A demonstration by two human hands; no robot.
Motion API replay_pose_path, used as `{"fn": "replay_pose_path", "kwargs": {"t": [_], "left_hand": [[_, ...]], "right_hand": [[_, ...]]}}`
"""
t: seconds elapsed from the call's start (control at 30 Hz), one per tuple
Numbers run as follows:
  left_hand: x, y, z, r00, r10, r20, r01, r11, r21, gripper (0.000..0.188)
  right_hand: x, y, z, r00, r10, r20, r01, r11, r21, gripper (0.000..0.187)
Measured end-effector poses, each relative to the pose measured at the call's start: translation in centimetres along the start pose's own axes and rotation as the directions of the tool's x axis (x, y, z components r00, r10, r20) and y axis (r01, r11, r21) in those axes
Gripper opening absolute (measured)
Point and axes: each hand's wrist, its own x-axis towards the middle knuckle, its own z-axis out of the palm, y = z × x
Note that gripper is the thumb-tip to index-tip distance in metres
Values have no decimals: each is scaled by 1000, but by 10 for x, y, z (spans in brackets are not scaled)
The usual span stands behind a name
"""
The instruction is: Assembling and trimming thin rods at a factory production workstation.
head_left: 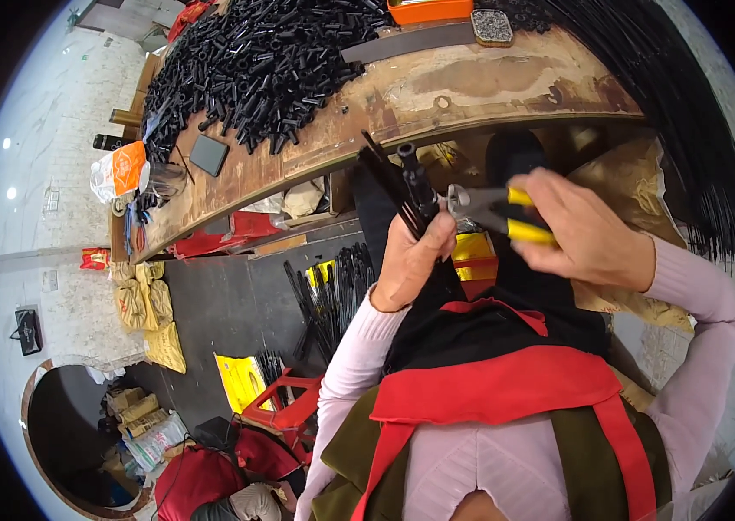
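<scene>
Gripping a bundle of thin black rods [387, 184] and a dark, knobbed tubular fitting [418, 181] in the left hand [411, 262], with fingers [443, 228] clenched round both, above the black-clothed lap [424, 334] and close to the near edge of the worn brown wooden bench [506, 80]. Grasping steel-headed pliers with yellow-and-black handles [470, 205] in the right hand [586, 227], blurred; cannot tell how hard squeezed. Aiming the metal head beside the fitting, very near the left thumb; cannot tell whether touching. Risking, above all, a nip to that thumb, most likely from a slip of the steel off the smooth dark surface. Liable also to twist or drop the fitting under a sharp sideways tug. Likely to shed rods onto the grey floor [242, 291] with any slackening of the left grip, given so many loose pieces in one fist.
</scene>
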Motion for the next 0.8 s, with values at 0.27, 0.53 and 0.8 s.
{"fn": "replay_pose_path", "kwargs": {"t": [0.27, 0.53, 0.8], "left_hand": [[-5, 9, -3, 994, 40, 99, -30, 995, -99, 50], [-5, 39, 12, 1000, -27, -15, 28, 995, 99, 54], [-9, 35, 9, 986, -52, 156, 35, 993, 108, 67]], "right_hand": [[15, -5, -20, 562, 40, 826, -817, 186, 546, 35], [-7, -9, 5, 972, -133, -193, 73, 955, -289, 63], [-1, -25, -16, 500, 121, 858, -865, 132, 485, 36]]}}
